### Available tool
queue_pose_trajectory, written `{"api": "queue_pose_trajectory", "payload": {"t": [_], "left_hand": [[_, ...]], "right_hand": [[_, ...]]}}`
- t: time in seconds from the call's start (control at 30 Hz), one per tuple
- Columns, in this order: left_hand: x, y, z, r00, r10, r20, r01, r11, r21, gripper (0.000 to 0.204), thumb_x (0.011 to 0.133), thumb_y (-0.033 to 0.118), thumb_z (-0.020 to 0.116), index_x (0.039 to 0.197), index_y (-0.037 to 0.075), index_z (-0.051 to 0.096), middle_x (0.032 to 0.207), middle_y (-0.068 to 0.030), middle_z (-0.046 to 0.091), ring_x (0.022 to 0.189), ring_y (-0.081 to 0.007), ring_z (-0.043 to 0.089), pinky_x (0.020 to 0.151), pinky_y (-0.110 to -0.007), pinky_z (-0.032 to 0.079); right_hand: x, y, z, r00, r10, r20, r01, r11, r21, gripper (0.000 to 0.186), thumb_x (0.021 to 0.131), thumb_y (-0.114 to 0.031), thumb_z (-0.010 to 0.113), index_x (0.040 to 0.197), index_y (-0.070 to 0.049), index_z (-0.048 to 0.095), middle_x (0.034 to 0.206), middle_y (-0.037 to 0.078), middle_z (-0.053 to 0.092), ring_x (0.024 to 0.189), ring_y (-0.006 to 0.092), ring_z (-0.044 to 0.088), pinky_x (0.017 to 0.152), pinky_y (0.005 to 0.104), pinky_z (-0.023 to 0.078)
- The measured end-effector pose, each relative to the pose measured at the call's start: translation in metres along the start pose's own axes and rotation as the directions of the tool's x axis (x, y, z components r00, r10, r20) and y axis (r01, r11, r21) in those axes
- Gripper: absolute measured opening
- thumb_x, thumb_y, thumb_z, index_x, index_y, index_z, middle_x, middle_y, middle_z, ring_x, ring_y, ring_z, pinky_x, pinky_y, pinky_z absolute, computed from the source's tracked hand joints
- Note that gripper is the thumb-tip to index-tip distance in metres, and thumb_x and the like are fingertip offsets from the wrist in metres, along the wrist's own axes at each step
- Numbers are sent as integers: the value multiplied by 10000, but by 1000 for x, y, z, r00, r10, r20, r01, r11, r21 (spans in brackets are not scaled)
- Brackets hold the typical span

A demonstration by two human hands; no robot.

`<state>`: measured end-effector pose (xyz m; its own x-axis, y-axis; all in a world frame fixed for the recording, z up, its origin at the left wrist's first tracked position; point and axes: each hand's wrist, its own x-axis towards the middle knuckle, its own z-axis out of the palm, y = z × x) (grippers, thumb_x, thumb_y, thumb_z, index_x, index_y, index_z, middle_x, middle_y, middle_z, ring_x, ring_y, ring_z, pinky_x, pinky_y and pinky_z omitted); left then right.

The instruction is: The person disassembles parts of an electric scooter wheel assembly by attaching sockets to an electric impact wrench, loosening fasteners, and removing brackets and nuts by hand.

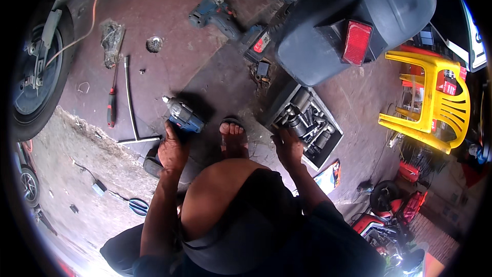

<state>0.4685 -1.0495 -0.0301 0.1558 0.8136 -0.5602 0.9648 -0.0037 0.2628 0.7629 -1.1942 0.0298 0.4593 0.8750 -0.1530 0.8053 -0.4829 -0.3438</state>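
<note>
Down on the workshop floor, the left hand [171,149] grips a blue cordless impact wrench [182,115], nose apparently bare. The right hand [288,146] reaches into the socket tray [335,141], its grasp hidden; seemingly no socket is picked or fitted yet.

Left hand [172,150] closed round blue impact wrench [183,117]; bare floor ahead of it up to second drill [214,14]. T-handle wrench [132,103] and red screwdriver [111,106] hem left side. Sandalled foot [233,137] sits between hands. Right hand [288,146] at socket tray [306,121] edge; dark rear mudguard [353,18] looms close above tray. Yellow chair [435,100] blocks far right.
</note>
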Motion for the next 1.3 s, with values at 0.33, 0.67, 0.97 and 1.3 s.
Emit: {"api": "queue_pose_trajectory", "payload": {"t": [0.33, 0.67, 0.97, 1.3], "left_hand": [[-2, 2, -4, 1000, 20, 3, -20, 999, 34, 923, 755, 409, 686, 1396, 49, 128, 993, -232, 627, 764, -427, 618, 665, -497, 487], [0, -20, 7, 999, 13, -52, -10, 998, 58, 960, 749, 412, 694, 1410, 39, 105, 933, -222, 643, 766, -422, 624, 673, -495, 492], [-1, -14, 6, 1000, -17, 11, 17, 999, 43, 925, 759, 366, 681, 1412, 34, 116, 1001, -223, 627, 782, -418, 620, 703, -491, 493], [-4, -2, -8, 1000, -2, -20, 2, 1000, 2, 858, 735, 260, 653, 1391, 3, 163, 1038, -223, 609, 763, -396, 626, 690, -477, 500]], "right_hand": [[-25, 48, -16, 897, 437, -62, -352, 793, 497, 239, 855, -134, 631, 1073, -38, 606, 991, 82, 599, 869, 181, 600, 724, 293, 474], [-73, 113, 9, 693, 691, 203, -696, 570, 436, 324, 810, -252, 659, 994, 15, 656, 778, -1, 588, 676, 76, 494, 625, 244, 401], [-46, 89, 10, 845, 460, -272, -388, 878, 280, 143, 735, -88, 695, 826, -13, 616, 901, 67, 579, 796, 188, 567, 764, 343, 456], [61, -46, -78, 991, 126, 50, -89, 333, 939, 193, 819, 75, 581, 957, -60, 573, 1058, 46, 623, 932, 113, 574, 853, 253, 453]]}}
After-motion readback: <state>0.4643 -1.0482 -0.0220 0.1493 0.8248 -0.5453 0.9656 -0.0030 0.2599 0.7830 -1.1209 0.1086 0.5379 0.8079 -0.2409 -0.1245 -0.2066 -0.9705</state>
